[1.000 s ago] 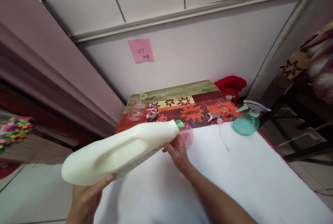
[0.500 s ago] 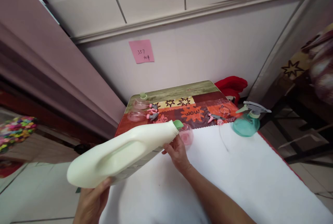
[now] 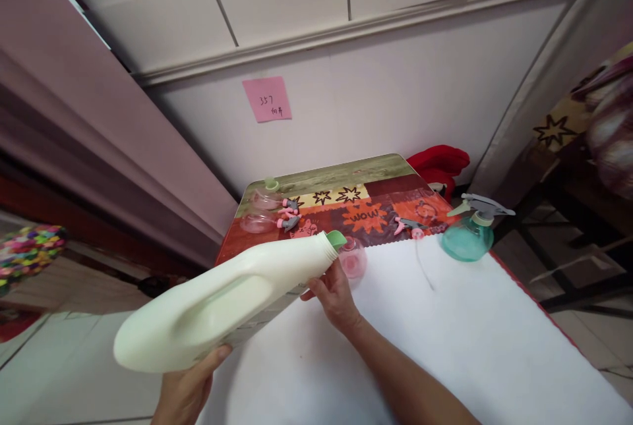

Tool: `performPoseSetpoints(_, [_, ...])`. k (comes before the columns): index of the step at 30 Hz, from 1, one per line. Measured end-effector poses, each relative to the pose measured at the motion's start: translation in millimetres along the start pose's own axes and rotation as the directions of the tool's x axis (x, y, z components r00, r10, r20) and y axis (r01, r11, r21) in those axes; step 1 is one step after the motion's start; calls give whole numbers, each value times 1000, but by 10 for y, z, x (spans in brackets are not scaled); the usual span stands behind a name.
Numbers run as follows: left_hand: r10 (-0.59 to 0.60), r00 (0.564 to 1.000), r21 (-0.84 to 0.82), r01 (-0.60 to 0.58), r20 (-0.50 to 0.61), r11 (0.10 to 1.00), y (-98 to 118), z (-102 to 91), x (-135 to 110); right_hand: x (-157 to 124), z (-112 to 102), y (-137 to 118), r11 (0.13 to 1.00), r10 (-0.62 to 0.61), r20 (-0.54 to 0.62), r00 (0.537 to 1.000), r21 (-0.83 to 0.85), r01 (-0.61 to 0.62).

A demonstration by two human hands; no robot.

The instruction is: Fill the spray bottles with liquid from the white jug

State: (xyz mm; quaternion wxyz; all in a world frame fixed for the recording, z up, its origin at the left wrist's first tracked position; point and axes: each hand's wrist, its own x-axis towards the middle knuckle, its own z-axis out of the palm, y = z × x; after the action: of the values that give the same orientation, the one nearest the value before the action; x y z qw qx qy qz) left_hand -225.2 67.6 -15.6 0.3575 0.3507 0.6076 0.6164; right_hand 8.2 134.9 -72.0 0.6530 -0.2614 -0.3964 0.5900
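Observation:
A large pale green-white jug (image 3: 217,303) lies tilted in the air, its threaded neck and green spout pointing right. My left hand (image 3: 192,379) grips its underside near the base. My right hand (image 3: 333,296) holds it just below the neck, fingers partly hidden behind it. Just beyond the spout stands a pink clear spray bottle (image 3: 353,260) without its spray head, partly covered by the jug. A pink and grey spray head (image 3: 409,224) with a thin tube lies to its right. No liquid can be made out leaving the spout.
On the right of the table stands a teal spray bottle (image 3: 467,240) with its trigger head on. Two clear pink spray bottles (image 3: 260,223) lie at the back left, beside a small green cap (image 3: 271,184). A white sheet (image 3: 445,346) covers the table's front.
The jug's base has moved left and slightly down, its neck slightly left. My left hand has slid to the right along its underside; both hands still hold it.

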Motion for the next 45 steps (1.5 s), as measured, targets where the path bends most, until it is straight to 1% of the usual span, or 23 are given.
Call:
performPoseSetpoints(3, [11, 1000, 4, -11, 27, 1000, 34, 61, -61, -3, 3, -2, 1000, -3, -9, 1000, -7, 3])
performPoseSetpoints(7, [-50, 999, -40, 50, 4, 998, 99, 94, -127, -13, 7, 23, 1000, 19, -7, 1000, -9, -19])
performPoseSetpoints(9, [-55, 998, -42, 55, 6, 998, 130, 101, -133, -18, 9, 41, 1000, 21, -12, 1000, 3, -21])
performPoseSetpoints(16, [40, 997, -33, -38, 67, 999, 268, 126, -45, -13, 7, 74, 998, 30, -15, 999, 48, -30])
performPoseSetpoints(20, [96, 993, -13, -96, 62, 995, 346, 136, 11, -12, 5, 70, 998, 42, -19, 999, 47, -41])
performPoseSetpoints(23, [97, 994, 11, -97, 50, 995, 390, 149, 18, -10, 5, 68, 998, 49, -34, 998, 51, -47])
performPoseSetpoints(29, [93, 993, 7, -94, 72, 996, 403, 159, 37, 7, -7, 60, 997, 56, -49, 997, 59, -53])
performPoseSetpoints(45, [83, 993, 30, -86, 84, 996, 453, 196, 64, 17, -14, 40, 997, 52, -63, 997, 59, -48])
